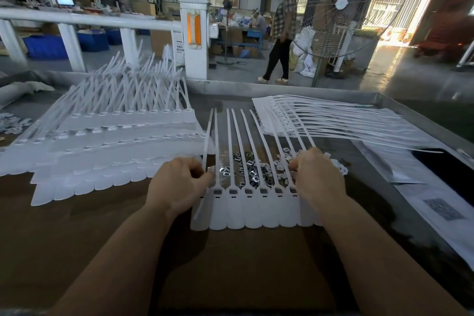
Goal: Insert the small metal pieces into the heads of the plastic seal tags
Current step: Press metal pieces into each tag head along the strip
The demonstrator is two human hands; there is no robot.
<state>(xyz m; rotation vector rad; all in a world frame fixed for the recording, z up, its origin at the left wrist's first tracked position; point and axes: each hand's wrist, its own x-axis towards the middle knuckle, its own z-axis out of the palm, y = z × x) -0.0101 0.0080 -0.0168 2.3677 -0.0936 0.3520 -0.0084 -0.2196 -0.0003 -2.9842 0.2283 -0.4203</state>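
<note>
Left hand: the left hand point(179, 185) is rested at the left end of the strip point(246, 209), fingers curled round the leftmost tail; whether a clip is pinched cannot be told.
Right hand: the right hand point(316, 174) is curled over the strip's right end; what is held, if anything, is hidden.
Strip: one row of joined tags is laid flat at the table's near edge, between the hands.
Clips: a loose heap of clips point(256, 170) is spread under the tails, just behind the heads.
Risk, spill: clips could be scattered if the tails are dragged across the heap.
Risk, seating: a clip could be set crooked if the strip is shifted while pressed.
Count, heads: six open sockets are seen; more may be covered by the hands.
Count, tails: about nine.
Count, stacks: two, the left stack point(110, 151) and the right stack point(320, 115).
Count, clips: too many to be counted.
</note>
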